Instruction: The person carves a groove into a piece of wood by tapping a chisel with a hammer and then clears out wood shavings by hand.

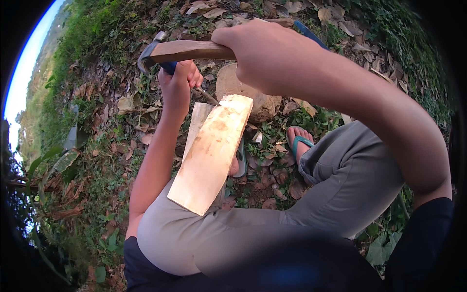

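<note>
My right hand (262,53) is wrapped round the wooden handle of a claw hammer (192,49). The hammer's metal head hangs right over the blue handle end of a chisel; whether they touch I cannot tell. My left hand (176,92) grips that chisel (208,97), its blade slanting down to the far end of a pale wooden board (211,151). That end of the board has a cut step in it. The board's near end rests on my left thigh. Beneath it, a second wooden piece (196,124) sticks out on the left.
A cut log (232,82) stands beyond the board's far end. Farther off lies a blue-handled tool (310,34). Dry leaves and green plants cover the ground. My right foot (299,141) in a green flip-flop is to the right of the board.
</note>
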Demonstrator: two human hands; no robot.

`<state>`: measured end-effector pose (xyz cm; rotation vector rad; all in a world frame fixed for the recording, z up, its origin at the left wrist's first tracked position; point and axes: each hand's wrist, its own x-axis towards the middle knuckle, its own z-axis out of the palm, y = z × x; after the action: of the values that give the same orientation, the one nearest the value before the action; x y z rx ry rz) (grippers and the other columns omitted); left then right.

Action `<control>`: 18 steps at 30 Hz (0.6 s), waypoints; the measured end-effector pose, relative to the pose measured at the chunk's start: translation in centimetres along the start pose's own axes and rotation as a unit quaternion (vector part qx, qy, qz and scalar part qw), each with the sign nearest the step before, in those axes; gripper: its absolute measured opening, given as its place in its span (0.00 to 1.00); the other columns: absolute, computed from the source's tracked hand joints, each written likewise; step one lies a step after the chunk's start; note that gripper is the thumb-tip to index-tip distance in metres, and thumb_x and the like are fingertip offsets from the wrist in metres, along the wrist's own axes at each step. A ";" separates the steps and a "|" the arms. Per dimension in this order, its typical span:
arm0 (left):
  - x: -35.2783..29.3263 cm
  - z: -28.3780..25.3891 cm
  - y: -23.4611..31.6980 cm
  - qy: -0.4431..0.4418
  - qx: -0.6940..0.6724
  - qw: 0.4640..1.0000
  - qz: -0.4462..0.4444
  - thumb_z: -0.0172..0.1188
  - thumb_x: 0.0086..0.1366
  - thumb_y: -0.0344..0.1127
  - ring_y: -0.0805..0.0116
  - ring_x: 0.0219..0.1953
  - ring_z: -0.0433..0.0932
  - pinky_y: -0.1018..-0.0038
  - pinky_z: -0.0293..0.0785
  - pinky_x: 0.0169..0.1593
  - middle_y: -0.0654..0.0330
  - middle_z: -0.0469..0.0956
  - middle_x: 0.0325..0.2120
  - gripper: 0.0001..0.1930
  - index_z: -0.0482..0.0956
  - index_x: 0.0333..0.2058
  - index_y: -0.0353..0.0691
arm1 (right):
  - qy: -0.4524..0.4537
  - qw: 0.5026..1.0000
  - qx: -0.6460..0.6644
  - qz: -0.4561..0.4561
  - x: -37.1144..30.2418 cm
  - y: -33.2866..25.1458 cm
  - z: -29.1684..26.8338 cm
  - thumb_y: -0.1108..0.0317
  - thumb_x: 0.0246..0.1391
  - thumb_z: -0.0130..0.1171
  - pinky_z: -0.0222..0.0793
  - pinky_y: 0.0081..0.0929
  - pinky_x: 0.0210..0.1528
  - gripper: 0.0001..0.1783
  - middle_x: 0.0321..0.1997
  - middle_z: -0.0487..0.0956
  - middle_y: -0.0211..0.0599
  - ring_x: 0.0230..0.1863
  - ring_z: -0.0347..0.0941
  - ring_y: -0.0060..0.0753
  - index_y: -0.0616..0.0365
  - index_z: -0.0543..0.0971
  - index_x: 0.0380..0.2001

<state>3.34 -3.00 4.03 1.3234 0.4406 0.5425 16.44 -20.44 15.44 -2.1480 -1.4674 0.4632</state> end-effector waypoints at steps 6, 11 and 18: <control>-0.3 -0.5 -0.6 0.006 -0.012 1.000 0.027 0.59 0.69 0.35 0.79 0.15 0.61 0.76 0.63 0.23 0.70 0.62 0.15 0.11 0.67 0.30 0.41 | 0.014 1.000 0.008 -0.007 -0.2 0.3 1.2 0.79 0.46 0.55 0.72 0.48 0.41 0.18 0.33 0.80 0.52 0.39 0.80 0.54 0.59 0.76 0.44; -0.7 -0.8 -0.4 0.005 -0.015 0.999 0.033 0.59 0.69 0.35 0.80 0.14 0.61 0.76 0.63 0.23 0.70 0.62 0.15 0.12 0.66 0.29 0.41 | 0.031 0.999 0.007 0.004 -0.6 -0.8 0.2 0.79 0.47 0.54 0.73 0.48 0.44 0.17 0.35 0.80 0.50 0.42 0.79 0.54 0.59 0.76 0.44; -0.6 -0.9 -0.9 -0.001 -0.019 0.999 0.049 0.58 0.70 0.35 0.80 0.15 0.61 0.76 0.63 0.24 0.70 0.63 0.15 0.11 0.66 0.29 0.41 | 0.087 0.994 0.012 -0.064 -0.4 0.8 1.7 0.79 0.47 0.55 0.71 0.47 0.41 0.17 0.32 0.79 0.52 0.37 0.79 0.55 0.61 0.76 0.43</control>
<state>2.42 -2.84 2.98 1.3135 0.3635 0.6279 15.98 -20.73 13.65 -2.0065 -1.4813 0.2412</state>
